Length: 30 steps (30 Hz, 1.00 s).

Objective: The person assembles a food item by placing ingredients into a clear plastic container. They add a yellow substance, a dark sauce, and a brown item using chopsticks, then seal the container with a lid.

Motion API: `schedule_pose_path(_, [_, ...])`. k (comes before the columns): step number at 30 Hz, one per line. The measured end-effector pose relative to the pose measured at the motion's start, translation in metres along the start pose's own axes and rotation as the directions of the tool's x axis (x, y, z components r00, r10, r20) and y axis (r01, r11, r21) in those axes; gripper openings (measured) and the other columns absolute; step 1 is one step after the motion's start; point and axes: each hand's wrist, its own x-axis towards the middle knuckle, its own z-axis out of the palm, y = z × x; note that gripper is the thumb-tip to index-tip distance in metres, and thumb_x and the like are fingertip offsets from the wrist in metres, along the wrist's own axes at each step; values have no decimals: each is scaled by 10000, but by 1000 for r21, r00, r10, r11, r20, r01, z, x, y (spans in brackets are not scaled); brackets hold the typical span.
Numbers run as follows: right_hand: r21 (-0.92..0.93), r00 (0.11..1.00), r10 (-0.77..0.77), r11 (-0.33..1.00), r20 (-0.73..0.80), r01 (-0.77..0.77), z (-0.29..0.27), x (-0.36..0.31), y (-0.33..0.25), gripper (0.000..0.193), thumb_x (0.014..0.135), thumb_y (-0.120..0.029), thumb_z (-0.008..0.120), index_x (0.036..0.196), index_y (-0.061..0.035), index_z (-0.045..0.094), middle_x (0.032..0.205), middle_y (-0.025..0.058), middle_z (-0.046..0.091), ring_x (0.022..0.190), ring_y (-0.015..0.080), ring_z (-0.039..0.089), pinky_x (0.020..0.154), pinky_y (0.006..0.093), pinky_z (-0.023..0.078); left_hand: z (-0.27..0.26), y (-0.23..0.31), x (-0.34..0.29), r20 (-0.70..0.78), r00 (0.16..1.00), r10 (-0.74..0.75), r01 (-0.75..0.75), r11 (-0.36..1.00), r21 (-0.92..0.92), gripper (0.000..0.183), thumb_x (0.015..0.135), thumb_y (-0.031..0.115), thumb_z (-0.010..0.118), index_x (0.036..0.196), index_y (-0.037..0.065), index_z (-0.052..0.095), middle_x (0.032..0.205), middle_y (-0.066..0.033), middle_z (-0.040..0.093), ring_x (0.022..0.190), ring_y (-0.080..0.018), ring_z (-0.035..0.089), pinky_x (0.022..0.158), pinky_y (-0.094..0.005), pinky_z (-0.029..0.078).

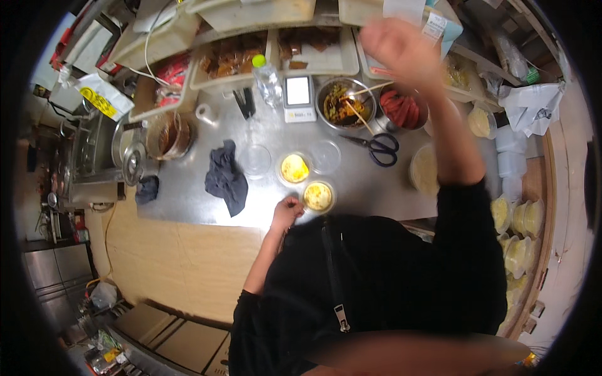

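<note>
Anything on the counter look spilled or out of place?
I see no spill. The dark cloth lies crumpled on the counter, left of the two food cups; loose, bunched fabric looks untidy near food. Nothing else stands out.

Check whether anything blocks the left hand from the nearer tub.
Nothing visible does: the left hand is at the left side of the nearer tub; contact is unclear. The other tub sits farther back, off that path.
</note>
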Motion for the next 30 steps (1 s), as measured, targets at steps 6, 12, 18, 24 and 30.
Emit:
schedule_pose_path(6, [16,850,107,991,515,-135,217,-198,40,177,730,-147,714,895,-97,678,929,114,606,925,304,553,868,416,465,6,4,-3,-107,992,-73,87,988,128,137,817,143,717,820,46,620,672,-29,622,565,-96,544,529,-246,454])
schedule_pose_path(12, [112,885,-61,994,462,10,243,-233,66,123,721,-174,697,834,-127,682,935,40,579,1027,261,510,896,393,411,5,-6,-4,-40,997,-67,68,997,21,144,861,170,681,842,41,620,691,-47,652,515,-85,541,437,-227,404])
schedule_pose_path(18, [234,942,-83,972,325,5,200,-229,55,87,760,-143,676,798,-85,623,1044,73,585,1052,287,508,925,411,395,9,8,-6,-31,993,-112,112,994,0,86,868,55,647,890,-15,604,804,-72,638,701,-160,657,658,-248,539])
schedule_pose_path(24, [375,979,-7,924,205,-72,166,-236,34,123,774,-85,685,818,-54,574,1164,123,562,1149,345,500,1027,456,351,27,22,7,61,994,-93,101,986,-131,143,849,117,683,903,-6,634,836,-70,651,696,-167,668,553,-247,502])
schedule_pose_path(30, [490,982,90,856,168,-162,174,-248,8,142,778,-57,682,839,-69,554,1145,124,555,1206,346,495,1088,496,304,55,44,18,98,988,-118,117,993,7,155,901,148,661,936,-1,642,836,-58,637,730,-172,656,587,-270,520])
